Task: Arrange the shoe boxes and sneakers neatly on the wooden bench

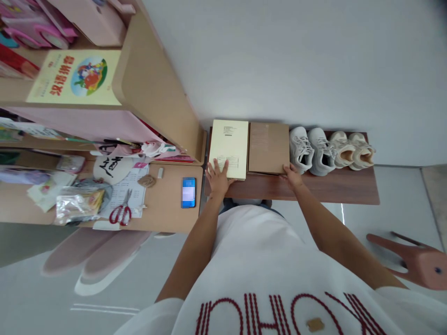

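Note:
A cream-coloured box or thick book (228,144) with small print lies on a narrow dark wood bench against the wall. My left hand (218,179) rests on its near left corner, fingers spread flat and thumb along the near edge. Right beside it, almost touching, sits a brown cardboard box (268,148) with tape across its top. At that box's near right corner is my right hand (292,177), fingers closed around the corner; their undersides are hidden. White sneakers (302,150) stand immediately to the right of the cardboard box.
Beige shoes (344,151) stand farther right on the wood bench (335,188). At left, a desk (167,195) holds a phone (188,192), red-handled scissors (122,209), papers and plastic packets below a shelf unit (157,79). A pink stool (419,265) is at lower right.

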`<state>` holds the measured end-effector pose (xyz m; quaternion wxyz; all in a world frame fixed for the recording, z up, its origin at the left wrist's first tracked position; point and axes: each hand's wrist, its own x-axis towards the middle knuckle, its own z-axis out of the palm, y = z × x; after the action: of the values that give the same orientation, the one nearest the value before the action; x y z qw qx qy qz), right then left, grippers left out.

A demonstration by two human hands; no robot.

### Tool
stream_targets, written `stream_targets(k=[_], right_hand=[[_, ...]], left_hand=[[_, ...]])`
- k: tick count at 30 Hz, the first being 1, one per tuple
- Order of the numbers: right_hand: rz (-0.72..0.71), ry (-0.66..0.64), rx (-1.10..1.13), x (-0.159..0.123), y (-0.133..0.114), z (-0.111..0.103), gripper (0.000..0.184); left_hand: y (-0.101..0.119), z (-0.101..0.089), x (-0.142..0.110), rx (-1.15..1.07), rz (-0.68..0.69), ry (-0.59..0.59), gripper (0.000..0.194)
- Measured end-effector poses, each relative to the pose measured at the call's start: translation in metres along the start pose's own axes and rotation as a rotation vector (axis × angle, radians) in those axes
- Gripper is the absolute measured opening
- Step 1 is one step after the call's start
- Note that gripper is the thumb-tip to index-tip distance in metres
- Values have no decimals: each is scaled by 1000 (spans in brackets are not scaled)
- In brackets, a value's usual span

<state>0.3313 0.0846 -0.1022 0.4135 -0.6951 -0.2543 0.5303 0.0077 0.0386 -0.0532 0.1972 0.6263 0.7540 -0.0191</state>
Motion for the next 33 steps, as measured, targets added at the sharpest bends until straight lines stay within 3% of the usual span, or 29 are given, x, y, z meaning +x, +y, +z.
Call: stream_targets(k=[6,9,11,16,21,26,31,33], right_hand=[[-348,113,-412,0,-8,-14,42],[-444,298,-572,-3,-13,-36,46],[-473,355,-662,-6,-13,-53,52],[-423,187,-808,-3,-14,-78,55],[-395,78,-679,21,-26,-77,24],[-369,126,-414,29,-30,-88,23],[-44,84,191,24,-11,-91,26],[68,52,268,23,-3,-87,22]], left_hand=[[10,5,-10,13,-35,29,92],[31,13,-21,-1,-27,50,95],[51,18,-27,-16,38,54,95],[101,29,-31,-9,295,10,83],[129,35,-28,48,376,-35,79],[141,39,-25,108,355,-31,76],[148,40,-24,152,294,-63,77],[150,39,-24,170,275,-75,76]])
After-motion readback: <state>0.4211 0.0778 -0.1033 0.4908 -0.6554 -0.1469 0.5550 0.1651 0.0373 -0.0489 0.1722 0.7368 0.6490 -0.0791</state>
